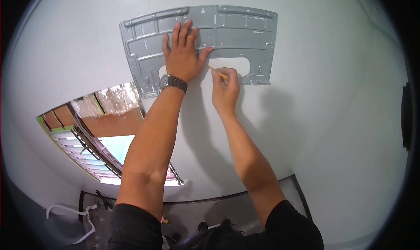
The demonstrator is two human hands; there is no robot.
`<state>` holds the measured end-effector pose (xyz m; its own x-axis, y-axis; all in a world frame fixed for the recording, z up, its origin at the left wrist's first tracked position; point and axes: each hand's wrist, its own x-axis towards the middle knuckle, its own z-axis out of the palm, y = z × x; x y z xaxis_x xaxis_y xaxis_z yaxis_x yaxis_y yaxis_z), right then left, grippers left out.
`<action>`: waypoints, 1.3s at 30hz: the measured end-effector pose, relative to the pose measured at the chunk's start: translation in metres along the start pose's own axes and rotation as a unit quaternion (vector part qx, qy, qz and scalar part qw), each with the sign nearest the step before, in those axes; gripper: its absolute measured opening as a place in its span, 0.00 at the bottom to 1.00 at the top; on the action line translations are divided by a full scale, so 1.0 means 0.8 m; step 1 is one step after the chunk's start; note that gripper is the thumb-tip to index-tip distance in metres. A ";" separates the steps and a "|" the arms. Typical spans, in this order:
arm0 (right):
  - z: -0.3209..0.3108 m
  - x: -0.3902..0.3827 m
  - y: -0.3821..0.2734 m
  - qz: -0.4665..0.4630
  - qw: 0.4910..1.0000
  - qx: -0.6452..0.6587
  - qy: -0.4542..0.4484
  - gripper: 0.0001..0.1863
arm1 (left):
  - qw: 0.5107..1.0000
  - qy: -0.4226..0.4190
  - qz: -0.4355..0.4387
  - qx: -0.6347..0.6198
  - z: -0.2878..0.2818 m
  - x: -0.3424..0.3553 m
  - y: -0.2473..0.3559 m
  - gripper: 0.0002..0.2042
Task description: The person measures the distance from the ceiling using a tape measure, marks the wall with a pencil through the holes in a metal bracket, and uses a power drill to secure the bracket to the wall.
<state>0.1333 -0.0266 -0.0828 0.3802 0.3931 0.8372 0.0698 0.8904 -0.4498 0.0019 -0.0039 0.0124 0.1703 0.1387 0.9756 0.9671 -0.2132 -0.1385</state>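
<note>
A grey metal mounting plate (240, 42) with ridges, slots and small holes lies flat against the white wall. Its lower middle has a wide cut-out where the bare wall shows. My left hand (181, 53) is spread over the plate's left-centre part, fingers pointing up and palm against it; a dark watch sits on that wrist. Just right of it, in front of the cut-out, my right hand (225, 90) pinches a yellow pencil (222, 75). The pencil's tip points up and left, close to the cut-out's upper edge; I cannot tell whether it touches.
Below left of the plate is a louvred window (87, 151) with slanted panes and a dark frame. A grey rounded object with a white hose (89, 219) stands on the floor at lower left. A dark object (407, 116) is at the far right edge.
</note>
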 end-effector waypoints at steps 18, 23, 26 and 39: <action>0.092 -0.040 -0.017 -0.054 0.998 0.012 0.008 0.10 | 0.961 -0.229 -0.089 0.128 -0.060 0.059 0.038 0.49; 0.117 -0.037 -0.006 -0.041 0.998 0.042 0.034 0.11 | 0.974 -0.182 -0.025 0.135 -0.063 0.064 0.029 0.53; 0.133 -0.041 -0.002 -0.039 0.997 0.033 0.056 0.12 | 0.969 -0.172 -0.014 0.179 -0.056 0.078 0.011 0.61; 0.146 -0.030 -0.013 -0.063 0.997 -0.039 0.005 0.12 | 0.954 -0.243 -0.082 0.154 -0.059 0.098 0.032 0.75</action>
<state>0.0161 -0.0185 -0.0618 0.3735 0.2774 0.8852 0.1890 0.9115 -0.3654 0.0312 -0.0439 0.0934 0.0063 0.5940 0.8044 0.9852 0.1343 -0.1069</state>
